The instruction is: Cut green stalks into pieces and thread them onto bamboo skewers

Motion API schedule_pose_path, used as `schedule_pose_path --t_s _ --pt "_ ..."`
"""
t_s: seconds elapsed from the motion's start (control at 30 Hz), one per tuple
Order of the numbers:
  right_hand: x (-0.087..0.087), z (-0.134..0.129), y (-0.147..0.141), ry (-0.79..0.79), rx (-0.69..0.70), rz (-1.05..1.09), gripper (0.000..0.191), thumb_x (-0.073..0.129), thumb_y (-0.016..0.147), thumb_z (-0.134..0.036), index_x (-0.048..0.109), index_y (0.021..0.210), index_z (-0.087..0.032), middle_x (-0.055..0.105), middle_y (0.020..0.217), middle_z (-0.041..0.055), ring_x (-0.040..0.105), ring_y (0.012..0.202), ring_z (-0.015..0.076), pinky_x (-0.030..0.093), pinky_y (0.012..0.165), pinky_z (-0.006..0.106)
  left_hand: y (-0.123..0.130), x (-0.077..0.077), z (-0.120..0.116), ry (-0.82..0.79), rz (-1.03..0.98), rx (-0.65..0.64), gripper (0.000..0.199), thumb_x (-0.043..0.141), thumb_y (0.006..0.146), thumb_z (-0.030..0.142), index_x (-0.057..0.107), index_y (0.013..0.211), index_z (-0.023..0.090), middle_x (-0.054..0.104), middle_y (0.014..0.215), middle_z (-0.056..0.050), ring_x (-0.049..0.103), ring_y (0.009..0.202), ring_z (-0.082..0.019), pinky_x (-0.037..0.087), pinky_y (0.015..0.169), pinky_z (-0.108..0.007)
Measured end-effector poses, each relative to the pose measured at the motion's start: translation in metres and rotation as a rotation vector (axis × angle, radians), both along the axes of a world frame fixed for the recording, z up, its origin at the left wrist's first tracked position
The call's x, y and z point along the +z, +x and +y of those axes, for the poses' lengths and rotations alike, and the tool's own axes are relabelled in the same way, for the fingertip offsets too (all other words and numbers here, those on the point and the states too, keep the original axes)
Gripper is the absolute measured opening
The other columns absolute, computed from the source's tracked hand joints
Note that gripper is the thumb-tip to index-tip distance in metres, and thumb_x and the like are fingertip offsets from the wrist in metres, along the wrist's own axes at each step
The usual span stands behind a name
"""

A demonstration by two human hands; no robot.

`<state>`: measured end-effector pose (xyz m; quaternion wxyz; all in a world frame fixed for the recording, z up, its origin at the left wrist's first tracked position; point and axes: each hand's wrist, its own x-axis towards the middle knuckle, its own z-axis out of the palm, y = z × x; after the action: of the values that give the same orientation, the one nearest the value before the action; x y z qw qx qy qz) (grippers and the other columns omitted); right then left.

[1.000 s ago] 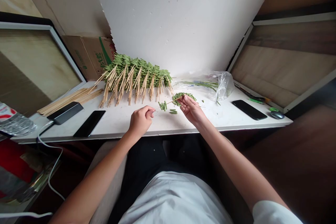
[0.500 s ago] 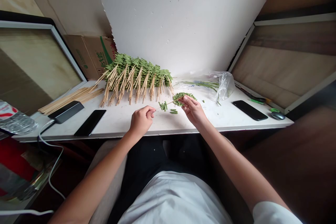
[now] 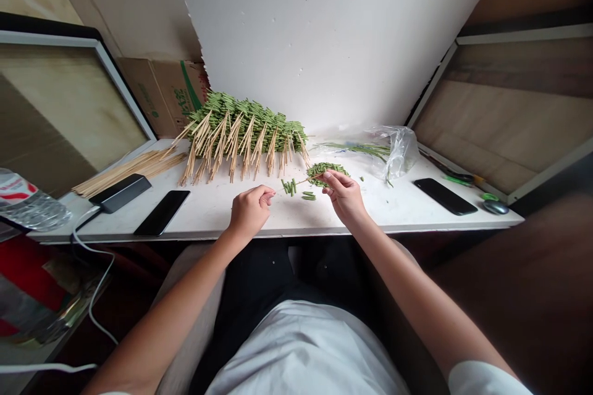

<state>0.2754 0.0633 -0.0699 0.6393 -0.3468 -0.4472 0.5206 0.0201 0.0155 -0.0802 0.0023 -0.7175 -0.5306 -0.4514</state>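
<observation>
My right hand (image 3: pixel 343 195) pinches a thin bamboo skewer (image 3: pixel 303 181) between thumb and fingers, its tip pointing left. Several short green stalk pieces (image 3: pixel 289 186) are threaded near that tip. Left of the tip, my left hand (image 3: pixel 251 211) is closed, thumb against bent fingers, over the table's front part; anything inside its pinch is hidden. Beneath the skewer lie a few loose cut pieces (image 3: pixel 309 195). A small heap of cut green stalks (image 3: pixel 319 169) sits just behind my right fingers, which partly cover it.
Finished skewers of green pieces (image 3: pixel 250 114) form a large stack at the back left. Bare skewers (image 3: pixel 134 168) lie beside it. A plastic bag (image 3: pixel 402 147) with long stalks is at right. Phones (image 3: pixel 162 213) (image 3: pixel 445 196), a black box (image 3: pixel 121 192) and a bottle (image 3: pixel 34 202) edge the table.
The whole view has shifted slightly, so things on the table appear a little farther right. Both hands keep nearly the same pose, and the skewer stays in my right hand.
</observation>
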Motion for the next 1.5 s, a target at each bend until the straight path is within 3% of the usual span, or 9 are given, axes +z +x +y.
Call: schedule_pose_path --t_s 0.57,0.73,0.9,1.0,1.1,1.23,1.33,1.5 --pt "-0.005 -0.012 -0.017 -0.021 -0.020 0.045 0.040 0.095 0.069 -0.053 0.081 0.093 -0.025 0.083 0.103 0.0080 0.075 0.115 0.0300 0.059 0.070 0.031 -0.001 -0.003 0.000 0.062 0.050 0.022 0.030 0.054 0.084 0.000 0.076 0.085 0.021 0.076 0.073 -0.001 0.076 0.074 -0.021 0.054 0.068 -0.026" --pt "-0.007 -0.009 -0.014 0.006 0.002 0.052 0.033 0.094 0.073 -0.051 0.083 0.093 -0.026 0.082 0.102 0.0053 0.074 0.110 0.0258 0.058 0.071 0.029 -0.005 -0.004 0.004 0.073 0.028 -0.071 0.030 0.053 0.086 0.000 0.075 0.087 0.020 0.075 0.073 -0.001 0.076 0.075 -0.020 0.055 0.070 -0.027" --pt "-0.011 0.000 -0.006 0.144 -0.005 -0.030 0.029 0.093 0.077 -0.049 0.085 0.097 -0.029 0.079 0.097 0.0018 0.070 0.089 0.0190 0.056 0.070 0.030 -0.013 -0.006 0.010 -0.008 0.026 -0.202 0.031 0.052 0.085 -0.001 0.073 0.093 0.020 0.080 0.086 -0.003 0.076 0.079 -0.020 0.056 0.073 -0.027" --pt "-0.012 0.004 -0.002 0.204 -0.043 -0.086 0.033 0.094 0.075 -0.050 0.085 0.098 -0.029 0.079 0.096 0.0025 0.069 0.086 0.0194 0.056 0.071 0.032 -0.015 -0.006 0.013 -0.070 0.002 -0.246 0.035 0.049 0.081 -0.005 0.072 0.091 0.020 0.079 0.085 -0.003 0.073 0.074 -0.018 0.055 0.071 -0.026" --pt "-0.010 0.007 0.001 0.208 -0.047 -0.100 0.038 0.094 0.072 -0.053 0.085 0.098 -0.027 0.080 0.094 0.0041 0.069 0.084 0.0207 0.055 0.070 0.034 -0.014 -0.005 0.015 -0.082 -0.069 -0.279 0.030 0.050 0.090 0.001 0.072 0.096 0.019 0.074 0.078 -0.002 0.072 0.071 -0.017 0.055 0.071 -0.026" --pt "-0.008 0.010 0.003 0.161 -0.064 -0.059 0.042 0.096 0.069 -0.054 0.084 0.098 -0.027 0.079 0.092 0.0042 0.068 0.082 0.0206 0.052 0.066 0.033 -0.010 -0.004 0.016 -0.046 -0.207 -0.280 0.008 0.067 0.098 0.023 0.072 0.102 0.018 0.077 0.089 -0.006 0.074 0.074 -0.018 0.055 0.067 -0.026" --pt "-0.009 0.010 0.001 0.143 -0.068 -0.029 0.041 0.096 0.069 -0.053 0.084 0.096 -0.026 0.077 0.089 0.0032 0.063 0.074 0.0170 0.051 0.065 0.033 -0.009 -0.004 0.016 -0.017 -0.222 -0.245 0.014 0.070 0.099 0.031 0.072 0.093 0.018 0.076 0.082 -0.005 0.072 0.071 -0.018 0.055 0.066 -0.026" --pt "-0.010 0.004 -0.005 0.119 -0.045 -0.051 0.043 0.095 0.069 -0.056 0.083 0.097 -0.026 0.076 0.089 0.0019 0.058 0.068 0.0148 0.054 0.071 0.035 -0.011 -0.006 0.015 -0.007 -0.163 -0.200 0.021 0.062 0.103 0.030 0.073 0.089 0.019 0.070 0.068 -0.001 0.068 0.063 -0.016 0.051 0.064 -0.026"
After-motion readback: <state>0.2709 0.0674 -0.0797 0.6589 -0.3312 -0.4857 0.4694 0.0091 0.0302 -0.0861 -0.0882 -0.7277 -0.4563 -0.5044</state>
